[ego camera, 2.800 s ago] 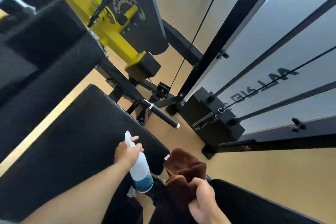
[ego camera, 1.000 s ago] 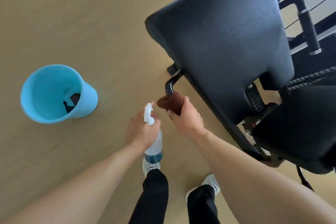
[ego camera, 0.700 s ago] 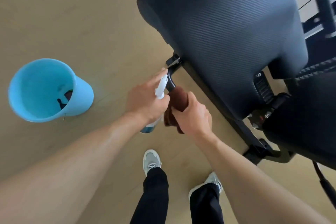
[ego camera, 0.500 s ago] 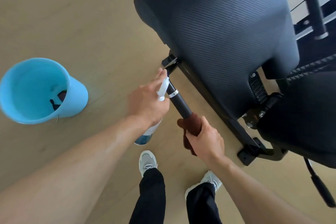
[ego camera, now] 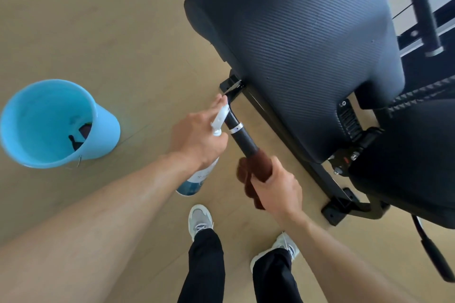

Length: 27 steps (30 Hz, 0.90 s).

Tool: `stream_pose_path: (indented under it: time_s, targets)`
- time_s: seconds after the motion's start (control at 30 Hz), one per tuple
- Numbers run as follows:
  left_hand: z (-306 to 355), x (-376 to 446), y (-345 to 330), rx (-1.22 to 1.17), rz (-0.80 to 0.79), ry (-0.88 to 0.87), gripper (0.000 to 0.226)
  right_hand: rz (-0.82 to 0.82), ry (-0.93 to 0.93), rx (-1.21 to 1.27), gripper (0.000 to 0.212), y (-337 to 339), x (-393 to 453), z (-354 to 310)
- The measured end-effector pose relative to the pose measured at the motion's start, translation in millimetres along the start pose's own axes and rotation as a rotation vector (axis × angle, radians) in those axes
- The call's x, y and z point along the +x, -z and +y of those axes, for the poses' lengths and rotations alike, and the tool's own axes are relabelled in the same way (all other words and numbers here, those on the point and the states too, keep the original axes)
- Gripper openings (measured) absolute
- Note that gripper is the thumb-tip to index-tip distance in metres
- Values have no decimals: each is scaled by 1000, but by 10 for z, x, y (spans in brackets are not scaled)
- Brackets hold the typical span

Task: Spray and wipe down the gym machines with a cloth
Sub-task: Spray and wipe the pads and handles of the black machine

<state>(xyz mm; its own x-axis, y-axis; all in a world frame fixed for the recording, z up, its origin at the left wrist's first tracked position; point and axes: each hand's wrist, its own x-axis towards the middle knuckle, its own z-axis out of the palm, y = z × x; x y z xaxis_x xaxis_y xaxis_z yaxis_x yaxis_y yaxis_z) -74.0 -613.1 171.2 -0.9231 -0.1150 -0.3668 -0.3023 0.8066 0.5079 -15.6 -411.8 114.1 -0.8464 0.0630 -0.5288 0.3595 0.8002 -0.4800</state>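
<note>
Cloth [ego camera: 256, 174] has slid nearer along the handle [ego camera: 242, 140], gripped around it by the right hand [ego camera: 275, 192]. Left hand [ego camera: 197, 140] grips the spray bottle [ego camera: 199, 174]; handle wiping looks nearly finished.

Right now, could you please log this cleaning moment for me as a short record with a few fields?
left hand: left hand grips the spray bottle, nozzle end up beside the handle
right hand: right hand holds the brown cloth wrapped round the near end of the machine handle
machine: black seat pad above and right of the handle
floor: blue bucket stands apart to the left, something dark inside
stage: handle being wiped
</note>
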Motion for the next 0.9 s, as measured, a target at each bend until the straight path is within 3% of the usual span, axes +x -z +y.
stream_pose_path:
  time_s: [0.17,0.37,0.6,0.67,0.77,0.9]
  targets:
    - [13,18,1,-26,11,5,72,-24,-55,42,17,77,-31,-166]
    - [-27,76,31,27,22,34,75,42,167,-11,19,-14,496,-1075]
    - [-33,4,34,8,-35,5,75,61,20,-51,20,-64,3,-84]
    - [-20,3,21,1,-40,-17,76,46,-23,-4,22,-40,-43,-64]
    - [-8,3,-25,12,-18,-18,78,23,1,34,24,-12,158,-398]
    - [-41,55,-30,0,-8,34,78,14,191,-18,29,4,507,-1075]
